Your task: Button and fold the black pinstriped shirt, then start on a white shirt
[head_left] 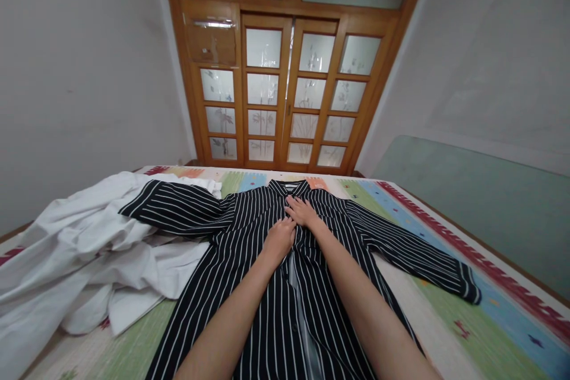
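Observation:
A black shirt with white stripes (249, 208) lies spread face up, collar at the far end and sleeves out to both sides. Its upper front is together, while lower down the front edges part in a narrow gap. My left hand (280, 236) is closed, its fingers pinching the front edge at mid-chest. Just beyond it, my right hand (301, 212) rests on the chest below the collar with its fingers stretched out. What lies right under the fingertips of both hands is hidden.
A crumpled white cloth (133, 273) lies on the left, partly under one shirt sleeve. Beneath everything is a patterned, coloured bed cover (445, 320). A pale green panel (472, 190) stands at the right, and wooden glazed doors (285, 89) are beyond the far edge.

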Tool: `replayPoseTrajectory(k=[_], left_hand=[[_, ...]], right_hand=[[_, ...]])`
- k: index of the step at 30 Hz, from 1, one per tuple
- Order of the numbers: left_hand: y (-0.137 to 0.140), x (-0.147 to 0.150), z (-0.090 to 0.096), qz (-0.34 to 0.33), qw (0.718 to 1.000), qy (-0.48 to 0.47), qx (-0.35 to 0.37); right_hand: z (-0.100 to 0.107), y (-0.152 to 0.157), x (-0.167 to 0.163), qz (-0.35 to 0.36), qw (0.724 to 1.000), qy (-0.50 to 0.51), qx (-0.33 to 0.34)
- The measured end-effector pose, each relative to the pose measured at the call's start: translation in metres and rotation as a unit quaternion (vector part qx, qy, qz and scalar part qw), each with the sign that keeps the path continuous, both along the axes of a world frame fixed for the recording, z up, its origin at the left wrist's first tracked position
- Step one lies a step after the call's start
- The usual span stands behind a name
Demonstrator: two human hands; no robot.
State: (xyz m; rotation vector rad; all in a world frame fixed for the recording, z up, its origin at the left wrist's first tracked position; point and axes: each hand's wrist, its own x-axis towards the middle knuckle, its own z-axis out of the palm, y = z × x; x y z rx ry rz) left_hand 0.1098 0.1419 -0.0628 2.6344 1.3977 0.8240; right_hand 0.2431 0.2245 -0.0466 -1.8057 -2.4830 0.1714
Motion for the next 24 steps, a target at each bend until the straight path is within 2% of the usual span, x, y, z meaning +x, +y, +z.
replayPoseTrajectory(k=[3, 6, 9, 13, 18, 21, 24], left_hand=[[0.0, 0.0, 0.001, 0.027, 1.0, 0.0, -0.001], [0.0, 0.0, 0.003, 0.088, 0.996, -0.018, -0.013], [0.001, -0.001, 0.005, 0.124, 0.992, -0.029, -0.023], [0.004, -0.003, 0.005, 0.113, 0.993, -0.02, -0.032], [0.009, -0.007, 0.002, 0.074, 0.996, -0.027, -0.043], [0.01, -0.009, 0.002, 0.049, 0.998, -0.03, -0.04], [0.01, -0.011, 0.002, 0.039, 0.998, -0.034, -0.043]], right_hand=[[-0.002, 0.006, -0.003, -0.021, 1.0, 0.003, -0.008], [-0.006, 0.009, -0.001, -0.028, 0.999, 0.013, -0.013], [-0.009, 0.009, 0.006, -0.003, 0.999, 0.038, 0.003], [-0.011, 0.004, 0.013, 0.022, 0.989, 0.139, 0.053], [-0.007, -0.02, 0.013, -0.023, 0.933, 0.336, 0.126], [-0.002, -0.044, 0.012, -0.022, 0.921, 0.347, 0.175], [0.002, -0.07, 0.009, -0.013, 0.93, 0.321, 0.18]])
